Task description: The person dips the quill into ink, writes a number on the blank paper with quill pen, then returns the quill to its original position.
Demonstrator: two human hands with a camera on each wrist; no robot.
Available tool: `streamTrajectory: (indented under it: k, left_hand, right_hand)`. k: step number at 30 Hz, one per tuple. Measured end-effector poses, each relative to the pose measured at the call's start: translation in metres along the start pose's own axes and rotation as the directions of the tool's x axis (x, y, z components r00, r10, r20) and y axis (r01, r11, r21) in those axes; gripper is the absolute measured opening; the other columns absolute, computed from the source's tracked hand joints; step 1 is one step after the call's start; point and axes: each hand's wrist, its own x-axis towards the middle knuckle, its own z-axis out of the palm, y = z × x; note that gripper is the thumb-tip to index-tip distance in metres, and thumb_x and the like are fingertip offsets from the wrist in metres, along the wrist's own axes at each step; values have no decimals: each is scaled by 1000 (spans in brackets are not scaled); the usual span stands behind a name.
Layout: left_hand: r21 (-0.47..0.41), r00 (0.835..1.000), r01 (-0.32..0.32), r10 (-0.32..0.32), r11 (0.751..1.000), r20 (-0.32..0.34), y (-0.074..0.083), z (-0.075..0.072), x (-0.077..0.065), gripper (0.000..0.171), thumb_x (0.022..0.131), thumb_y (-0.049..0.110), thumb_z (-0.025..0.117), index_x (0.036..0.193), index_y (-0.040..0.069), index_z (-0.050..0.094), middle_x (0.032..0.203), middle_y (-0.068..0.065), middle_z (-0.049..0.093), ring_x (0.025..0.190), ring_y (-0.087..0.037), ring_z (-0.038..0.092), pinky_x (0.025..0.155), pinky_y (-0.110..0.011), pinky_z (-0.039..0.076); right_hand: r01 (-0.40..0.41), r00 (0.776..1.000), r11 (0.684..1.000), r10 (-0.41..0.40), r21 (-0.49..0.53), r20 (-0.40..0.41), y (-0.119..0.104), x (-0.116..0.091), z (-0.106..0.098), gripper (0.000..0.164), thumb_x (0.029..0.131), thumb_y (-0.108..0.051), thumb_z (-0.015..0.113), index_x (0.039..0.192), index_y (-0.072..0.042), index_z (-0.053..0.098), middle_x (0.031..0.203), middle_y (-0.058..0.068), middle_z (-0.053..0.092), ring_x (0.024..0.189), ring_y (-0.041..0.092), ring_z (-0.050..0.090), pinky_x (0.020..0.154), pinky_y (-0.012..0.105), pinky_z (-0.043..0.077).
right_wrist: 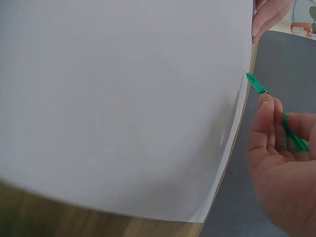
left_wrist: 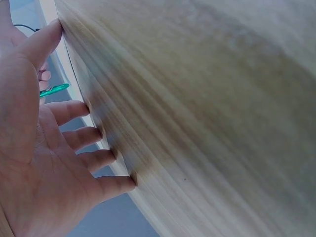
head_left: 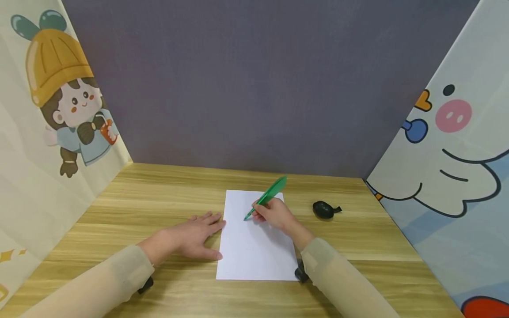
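A white sheet of paper [head_left: 250, 256] lies on the wooden table [head_left: 167, 185]. My right hand [head_left: 274, 214] pinches a green feather-shaped pen [head_left: 272, 191] over the upper half of the sheet, plume leaning up and right. In the right wrist view the tip of the pen [right_wrist: 256, 84] is at the paper [right_wrist: 123, 98]; a thin dark line trails from it, whether ink or shadow I cannot tell. Flat and spread, my left hand [head_left: 195, 236] rests on the table, thumb and fingertips at the paper's left edge. Its fingers [left_wrist: 81, 138] are straight in the left wrist view.
Right of the paper sits a small black rounded object [head_left: 323, 210] with a short tab. Black pieces show beneath the right sleeve [head_left: 342, 278] and the left sleeve [head_left: 95, 282]. A grey panel [head_left: 254, 88] stands behind the table, with printed cloths on both sides.
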Motion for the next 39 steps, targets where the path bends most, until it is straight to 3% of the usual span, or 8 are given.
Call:
streamTrajectory:
  k: [39]
  left_hand:
    - [-22,1000,5,-5,1000,4,0,0,-1,101,97,68,72,171,8,38,182,-20,24,169,-48,20,132,-74,25]
  right_hand:
    - [-5,999,1000,4,19,37,0,-9,1,28,113,-12,59,127,8,74,104,16,82,89,16,76,85,32,67]
